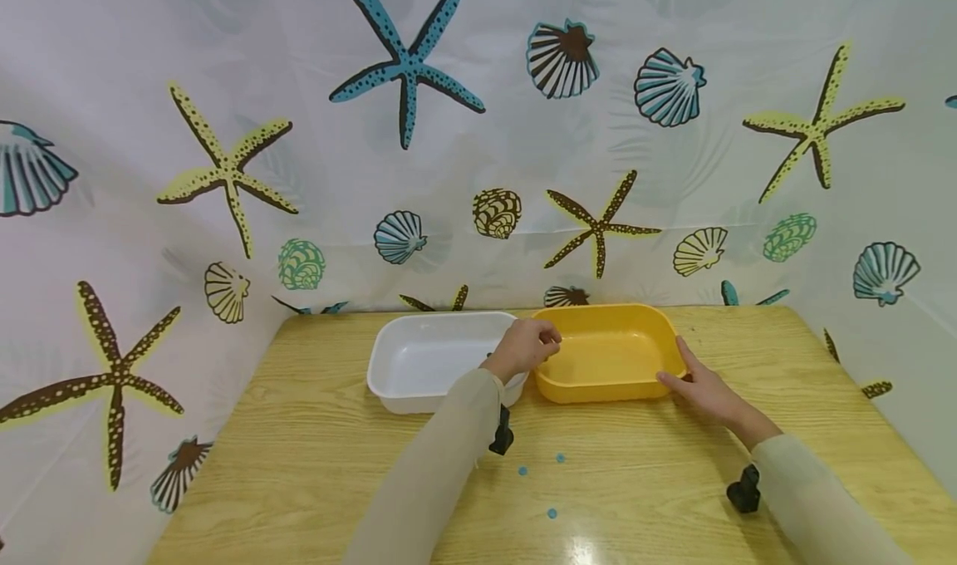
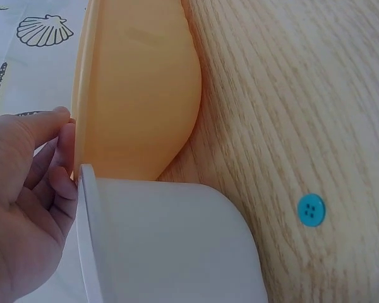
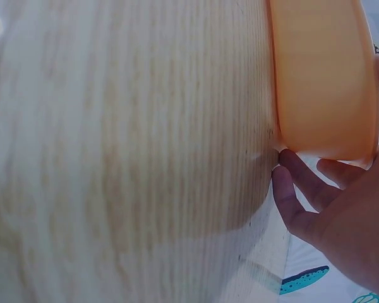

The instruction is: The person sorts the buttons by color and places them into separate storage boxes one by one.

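Yellow and shallow, one tray [image 1: 607, 392] is sitting on the wooden table [image 1: 299, 457], just right of a white tray [image 1: 411, 404]. Watching from afar through the cameras, I am seeing the right hand [image 1: 703, 389] gripping the yellow tray's right end, thumb at the rim, fingers lying against the outside. The left hand [image 1: 523, 346] is hanging at its left rim, fingers curled nearly closed; whether they are pinching anything, I cannot tell. Three blue buttons [image 1: 552, 513] are lying nearer the person.
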Available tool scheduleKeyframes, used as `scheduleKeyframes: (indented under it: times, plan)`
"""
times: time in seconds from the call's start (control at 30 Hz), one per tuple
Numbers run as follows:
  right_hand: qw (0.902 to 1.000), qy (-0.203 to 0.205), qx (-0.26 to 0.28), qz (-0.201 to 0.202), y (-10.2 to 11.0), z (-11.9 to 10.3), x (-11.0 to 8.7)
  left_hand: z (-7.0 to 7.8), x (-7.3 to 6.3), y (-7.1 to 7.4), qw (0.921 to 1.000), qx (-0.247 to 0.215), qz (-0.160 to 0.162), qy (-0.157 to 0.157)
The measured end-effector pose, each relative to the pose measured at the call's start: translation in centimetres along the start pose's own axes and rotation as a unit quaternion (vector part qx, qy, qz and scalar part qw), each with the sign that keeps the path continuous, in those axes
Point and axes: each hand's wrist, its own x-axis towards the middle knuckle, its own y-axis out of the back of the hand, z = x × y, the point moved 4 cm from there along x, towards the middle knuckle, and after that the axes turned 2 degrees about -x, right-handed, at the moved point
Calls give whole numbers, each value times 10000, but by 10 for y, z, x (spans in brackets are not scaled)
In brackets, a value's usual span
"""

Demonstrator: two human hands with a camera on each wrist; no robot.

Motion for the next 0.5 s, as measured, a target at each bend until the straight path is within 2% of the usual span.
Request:
scheduleKeyframes:
  times: [0.2,0.43,0.5]
  plan:
    - [10000,19,67,-3,0,1,0,0,1,0,9998,-99,-98,162]
    - [10000,39,28,24,0,-1,-1,5,-1,3,9998,-153,-62,109]
    - [10000,32,-7,18,1,-1,-1,4,1,2,9997,-142,-63,190]
